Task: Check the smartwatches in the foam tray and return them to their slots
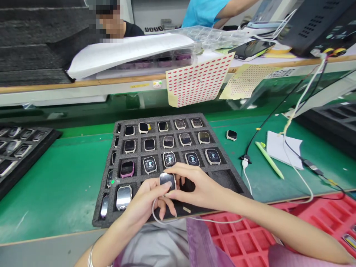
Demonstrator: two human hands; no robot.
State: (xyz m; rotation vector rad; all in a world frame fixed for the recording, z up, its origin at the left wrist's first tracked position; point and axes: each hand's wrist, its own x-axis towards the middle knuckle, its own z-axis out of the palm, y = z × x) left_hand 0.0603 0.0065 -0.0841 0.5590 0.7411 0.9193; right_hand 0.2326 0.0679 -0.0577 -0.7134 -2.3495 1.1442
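Observation:
A smartwatch body (164,178) with a dark, shiny screen and no strap is pinched between my two hands, above the front of a grey foam tray (142,151). My left hand (148,193) grips it from the left, thumb lying on the screen. The fingers of my right hand (198,181) close on its top and right edges. A thin white cable (160,221) loops out from beneath my left hand and runs right; its end is hidden by the fingers. Several watch bodies sit in the tray's pockets, some with lit faces, and one is purple (127,169).
Right of the tray lie a single watch (231,135), a green pen (269,160), white paper (285,148) and a cable connector (245,161). Red trays (236,237) are at lower right. Another foam tray (33,155) stands left. Two people are beyond the shelf (111,82).

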